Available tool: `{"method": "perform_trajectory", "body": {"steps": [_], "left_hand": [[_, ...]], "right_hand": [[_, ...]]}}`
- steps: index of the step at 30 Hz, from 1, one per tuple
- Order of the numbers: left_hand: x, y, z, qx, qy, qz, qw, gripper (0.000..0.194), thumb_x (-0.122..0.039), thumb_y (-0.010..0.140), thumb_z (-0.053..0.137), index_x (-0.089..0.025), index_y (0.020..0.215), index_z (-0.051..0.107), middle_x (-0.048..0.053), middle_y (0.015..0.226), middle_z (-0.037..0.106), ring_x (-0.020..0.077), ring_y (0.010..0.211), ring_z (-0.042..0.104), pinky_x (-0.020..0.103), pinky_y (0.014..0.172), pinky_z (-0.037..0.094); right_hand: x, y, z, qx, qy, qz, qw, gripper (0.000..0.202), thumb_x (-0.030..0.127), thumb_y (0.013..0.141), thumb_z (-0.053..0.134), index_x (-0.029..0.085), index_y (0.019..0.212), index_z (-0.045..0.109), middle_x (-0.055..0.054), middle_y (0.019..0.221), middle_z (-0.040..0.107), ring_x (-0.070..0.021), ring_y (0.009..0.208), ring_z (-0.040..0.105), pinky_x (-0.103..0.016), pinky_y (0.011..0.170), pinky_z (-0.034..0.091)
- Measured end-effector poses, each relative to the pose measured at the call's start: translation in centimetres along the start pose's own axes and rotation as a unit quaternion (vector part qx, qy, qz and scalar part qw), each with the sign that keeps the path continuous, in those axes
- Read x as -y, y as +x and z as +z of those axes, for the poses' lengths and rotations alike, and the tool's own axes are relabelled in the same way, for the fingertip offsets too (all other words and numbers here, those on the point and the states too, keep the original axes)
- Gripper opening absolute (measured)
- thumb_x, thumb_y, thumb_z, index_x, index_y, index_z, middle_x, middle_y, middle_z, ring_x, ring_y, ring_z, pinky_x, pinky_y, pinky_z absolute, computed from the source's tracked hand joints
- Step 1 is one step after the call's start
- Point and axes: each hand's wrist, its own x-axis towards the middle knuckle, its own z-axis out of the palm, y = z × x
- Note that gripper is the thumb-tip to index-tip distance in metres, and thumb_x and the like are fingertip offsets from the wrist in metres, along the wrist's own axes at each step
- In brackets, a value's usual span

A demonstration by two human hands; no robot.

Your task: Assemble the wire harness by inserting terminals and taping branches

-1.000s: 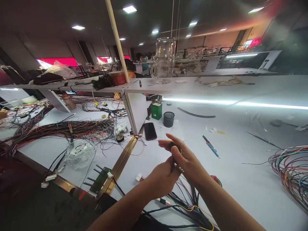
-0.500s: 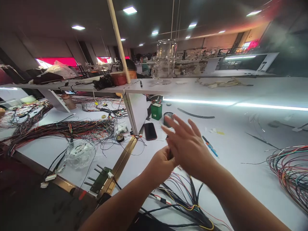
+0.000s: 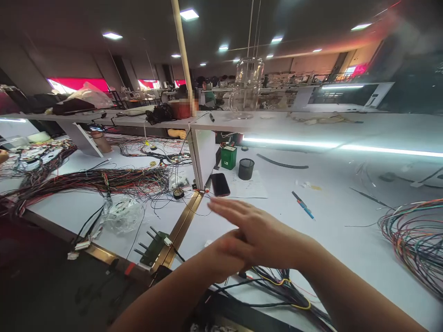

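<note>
My left hand (image 3: pixel 230 256) is closed low over the white bench, its fingertips hidden under my right hand; what it holds, if anything, cannot be seen. Across it lies my right hand (image 3: pixel 259 230), palm down, with its fingers stretched out to the left and its thumb side touching the left hand. Just below both hands a bundle of black cables (image 3: pixel 273 295) with yellow, red and white wires runs along the bench's front edge. A phone (image 3: pixel 220 184) lies beyond the right fingertips.
Behind the phone stand a green box (image 3: pixel 229 157) and a black mesh cup (image 3: pixel 246 169). Pens (image 3: pixel 303 205) lie right of the hands. Coiled wires (image 3: pixel 415 240) fill the right side. A wire harness (image 3: pixel 104 180) covers the left bench. A glass jar (image 3: pixel 247 87) stands on the shelf.
Both hands have moved down and closer to me. My right hand has turned flatter, with its fingers now pointing left, and the mesh cup is uncovered. The view has shifted slightly.
</note>
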Motion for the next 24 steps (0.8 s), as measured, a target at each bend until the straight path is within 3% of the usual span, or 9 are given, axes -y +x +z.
{"method": "perform_trajectory", "body": {"steps": [3,7,9,11,15,17,19,21,24], "left_hand": [[1.4,-1.8,-0.4,-0.059,-0.081,0.017,0.995,0.019,-0.028,0.069,0.067,-0.016,0.070,0.053,-0.007,0.050,0.035,0.0041,0.044,0.028,0.019,0.041,0.020],[1.2,-3.8,-1.6,-0.138,-0.225,0.098,0.959,0.028,-0.029,0.075,0.071,-0.019,0.097,0.057,-0.012,0.049,0.024,0.0023,0.040,0.017,0.016,0.040,0.013],[0.6,-4.5,-2.3,-0.158,-0.240,0.165,0.943,0.044,-0.030,0.074,0.074,-0.020,0.113,0.055,-0.013,0.049,0.026,0.0025,0.041,0.019,0.016,0.041,0.016],[0.1,-4.9,-3.1,-0.172,-0.242,0.216,0.930,0.054,-0.030,0.074,0.076,-0.020,0.121,0.052,-0.012,0.049,0.028,0.0027,0.041,0.023,0.016,0.042,0.019],[-0.5,-4.8,-5.8,-0.198,-0.278,0.229,0.912,0.048,-0.028,0.077,0.074,-0.022,0.120,0.054,-0.013,0.050,0.025,0.0024,0.039,0.018,0.017,0.039,0.017],[-0.5,-4.1,-7.5,-0.187,-0.308,0.219,0.907,0.039,-0.031,0.079,0.072,-0.021,0.114,0.057,-0.013,0.050,0.021,0.0027,0.038,0.015,0.017,0.038,0.016],[-0.3,-3.0,-9.0,-0.164,-0.324,0.202,0.910,0.035,-0.033,0.080,0.071,-0.020,0.110,0.058,-0.013,0.050,0.018,0.0029,0.038,0.013,0.018,0.037,0.015],[0.3,-1.5,-10.2,-0.149,-0.308,0.179,0.923,0.037,-0.034,0.077,0.073,-0.019,0.107,0.058,-0.013,0.051,0.021,0.0020,0.037,0.014,0.017,0.037,0.016],[1.4,1.4,-11.0,-0.194,-0.229,0.138,0.944,0.048,-0.032,0.068,0.078,-0.020,0.108,0.054,-0.013,0.056,0.034,0.0001,0.037,0.018,0.016,0.038,0.014]], "right_hand": [[0.9,0.4,1.2,0.016,0.037,0.002,0.999,0.045,0.031,0.094,0.049,0.029,0.139,0.047,-0.005,0.134,0.058,-0.0223,0.124,0.052,-0.043,0.106,0.041],[0.4,-0.1,4.2,-0.137,0.160,0.110,0.971,0.049,0.036,0.097,0.043,0.029,0.145,0.036,-0.005,0.139,0.052,-0.0209,0.127,0.048,-0.042,0.107,0.038],[0.2,-0.5,6.9,-0.108,0.256,0.097,0.956,0.053,0.039,0.096,0.043,0.025,0.146,0.032,-0.008,0.135,0.054,-0.0208,0.122,0.053,-0.039,0.101,0.044],[0.4,-0.7,10.0,-0.043,0.306,0.081,0.948,0.054,0.041,0.092,0.051,0.021,0.141,0.039,-0.008,0.123,0.061,-0.0209,0.110,0.059,-0.036,0.091,0.050],[0.8,-0.6,14.8,0.001,0.278,0.154,0.948,0.025,0.035,0.088,0.057,0.021,0.107,0.062,0.000,0.085,0.068,-0.0171,0.079,0.064,-0.032,0.074,0.053],[0.2,-0.5,15.6,0.001,0.270,0.176,0.947,0.023,0.034,0.090,0.054,0.022,0.106,0.063,0.000,0.087,0.069,-0.0164,0.080,0.064,-0.031,0.075,0.052],[-1.4,-0.6,15.4,-0.024,0.263,0.212,0.941,0.034,0.038,0.092,0.049,0.022,0.121,0.059,-0.002,0.101,0.069,-0.0167,0.091,0.064,-0.032,0.080,0.052],[-3.8,-0.7,14.7,-0.060,0.236,0.278,0.929,0.044,0.042,0.095,0.042,0.021,0.132,0.051,-0.005,0.111,0.067,-0.0170,0.097,0.063,-0.033,0.084,0.051],[-8.6,-0.5,13.3,-0.089,0.147,0.361,0.917,0.044,0.037,0.092,0.046,0.014,0.128,0.054,-0.010,0.108,0.068,-0.0199,0.094,0.064,-0.037,0.086,0.049]]}}
